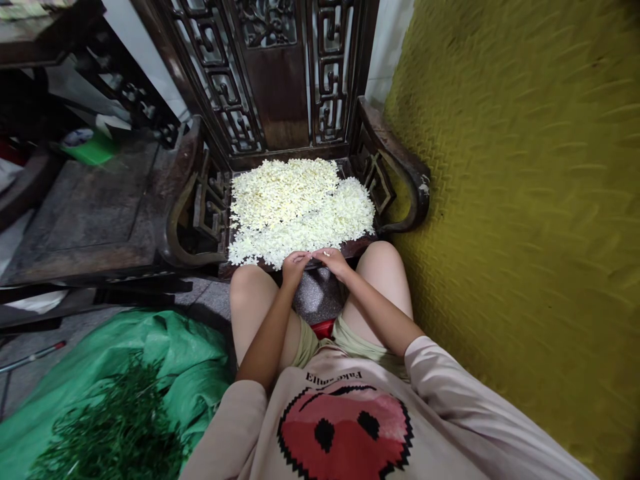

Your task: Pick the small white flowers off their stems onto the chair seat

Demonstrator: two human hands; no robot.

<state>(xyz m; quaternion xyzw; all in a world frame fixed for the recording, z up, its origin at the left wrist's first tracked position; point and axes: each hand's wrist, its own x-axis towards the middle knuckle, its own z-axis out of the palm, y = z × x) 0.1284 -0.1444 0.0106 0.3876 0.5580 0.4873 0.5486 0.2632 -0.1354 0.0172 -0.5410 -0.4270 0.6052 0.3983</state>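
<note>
A heap of small white flower buds (295, 203) covers the seat of a dark carved wooden chair (395, 167) in front of me. My left hand (294, 265) and my right hand (331, 259) meet at the seat's front edge, just above my knees. Both hands have their fingers curled in a pinch. A white bud shows at the fingertips of my right hand. What my left hand pinches is too small to make out.
A second dark wooden chair (95, 207) stands to the left. A green sheet (165, 373) with a pile of green stems (115, 433) lies on the floor at lower left. A yellow textured panel (525, 200) fills the right side.
</note>
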